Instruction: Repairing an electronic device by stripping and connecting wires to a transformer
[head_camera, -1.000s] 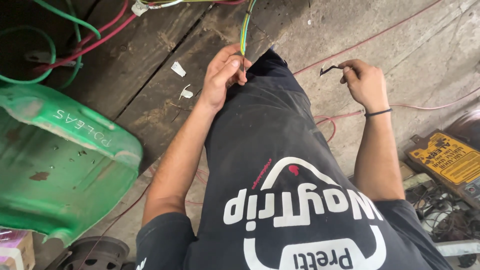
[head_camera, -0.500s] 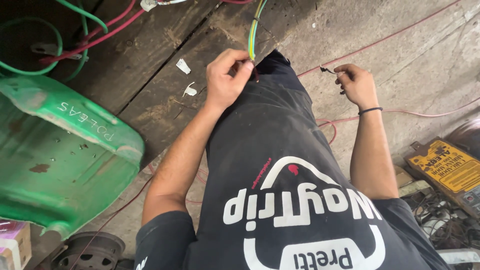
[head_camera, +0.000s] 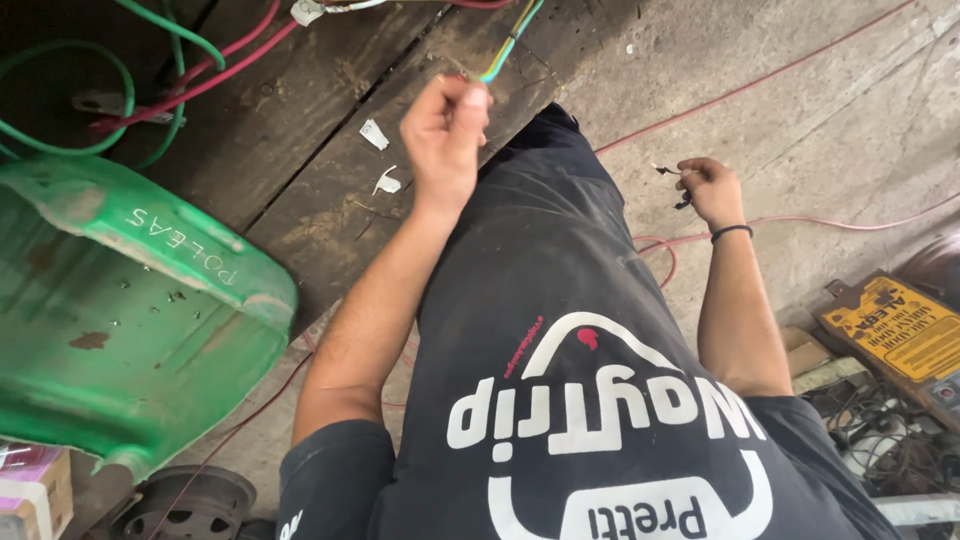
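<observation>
Left hand (head_camera: 445, 125) pinched shut on thin yellow, green and blue wire bundle (head_camera: 505, 40); right hand (head_camera: 708, 188) closed on small dark metal tool (head_camera: 672, 176), well apart.

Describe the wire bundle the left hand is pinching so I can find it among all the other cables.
Start at the big green plastic container on the left and move right across the dark wooden planks to the raised left hand. The yellow-and-green wire bundle runs from its fingertips up to the top edge. The neighbouring cables are plain red or plain green; only this one pairs yellow with green.
</observation>
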